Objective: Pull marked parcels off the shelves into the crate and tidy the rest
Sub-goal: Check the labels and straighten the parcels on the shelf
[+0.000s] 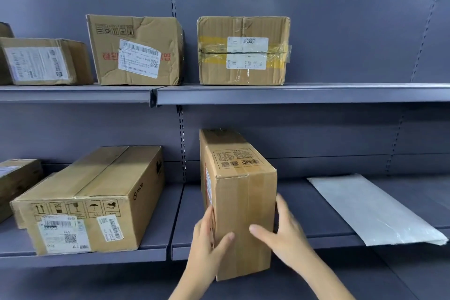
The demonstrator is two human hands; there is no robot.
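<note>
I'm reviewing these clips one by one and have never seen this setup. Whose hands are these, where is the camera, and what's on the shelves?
There is no robot: a person wears a wide-angle camera on the head, looking forward and down. The left hand and right hand grip the sides of a tall cardboard box that overhangs the front edge of the lower shelf. Beside it sit a long Pico carton to the left and a flat white mailer to the right. The upper shelf carries more labelled boxes, including a dented box and a yellow-taped box.
</note>
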